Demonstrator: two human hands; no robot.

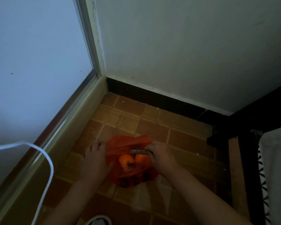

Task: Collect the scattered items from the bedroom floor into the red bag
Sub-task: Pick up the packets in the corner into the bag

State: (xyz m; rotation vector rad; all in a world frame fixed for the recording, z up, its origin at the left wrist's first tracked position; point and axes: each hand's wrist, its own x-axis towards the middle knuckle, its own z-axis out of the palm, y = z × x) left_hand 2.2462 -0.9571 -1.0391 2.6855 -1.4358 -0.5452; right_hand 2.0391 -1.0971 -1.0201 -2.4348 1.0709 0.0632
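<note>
A red plastic bag [120, 146] lies open on the tiled floor in the room's corner. Inside it show two orange fruits [126, 161] and some darker round things lower down. My left hand [95, 159] holds the bag's left edge, thumb against the plastic. My right hand [161, 154] grips a thin grey stick-like item [139, 151] at the bag's mouth, lying level over the fruits. Whether it also holds the bag's right rim is unclear in the dim light.
A glass door with a metal frame [88, 88] runs along the left, a wall with black skirting [152, 96] behind. A dark bed frame [243, 143] with bedding stands right. A white cable [47, 159] hangs at left. A white shoe [97, 220] shows at the bottom.
</note>
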